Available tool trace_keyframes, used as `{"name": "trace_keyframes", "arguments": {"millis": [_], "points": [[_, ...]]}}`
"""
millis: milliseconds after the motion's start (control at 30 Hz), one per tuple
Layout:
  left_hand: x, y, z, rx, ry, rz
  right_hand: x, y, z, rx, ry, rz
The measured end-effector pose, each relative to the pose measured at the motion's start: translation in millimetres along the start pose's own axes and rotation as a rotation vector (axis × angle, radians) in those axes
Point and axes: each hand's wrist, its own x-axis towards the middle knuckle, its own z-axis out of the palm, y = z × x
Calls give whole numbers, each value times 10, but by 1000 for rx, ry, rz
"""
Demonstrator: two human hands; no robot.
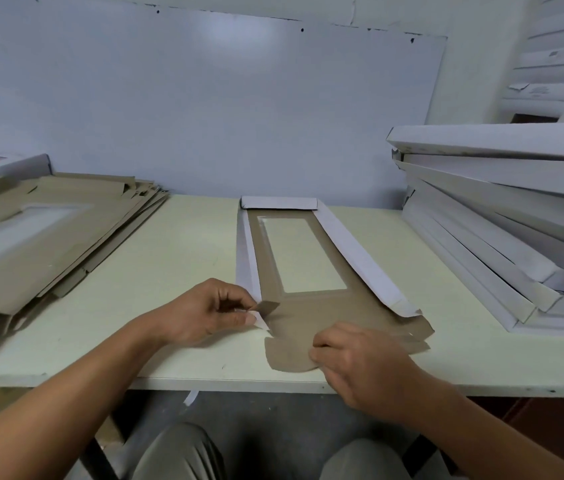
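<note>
A flat brown cardboard box blank (pixel 329 313) with a clear window (pixel 303 254) lies on the pale table (pixel 176 271), its long side flaps and far end flap folded up and showing white. My left hand (pixel 211 311) pinches a small corner tab (pixel 268 308) at the blank's near left corner between thumb and fingers. My right hand (pixel 360 362) grips the near end flap of the blank, fingers curled over its edge by the rounded tab (pixel 287 356).
A stack of flat brown blanks (pixel 48 230) fills the table's left side. Folded white boxes (pixel 502 216) are piled on the right. A whiteboard-like panel (pixel 204 98) stands behind. The table's front edge (pixel 239 384) runs just below my hands, with my knees under it.
</note>
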Motion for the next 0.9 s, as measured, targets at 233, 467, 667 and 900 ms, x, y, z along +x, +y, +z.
{"name": "trace_keyframes", "arguments": {"millis": [233, 467, 667, 900], "points": [[55, -4, 33, 148, 61, -21, -62, -124, 24, -25, -13, -50], [70, 42, 200, 359, 149, 1, -166, 59, -163, 260, 20, 75], [129, 133, 364, 648, 141, 93, -205, 799, -341, 130, 111, 927], [162, 140, 434, 745, 168, 142, -197, 1019, -372, 573, -258, 967]]}}
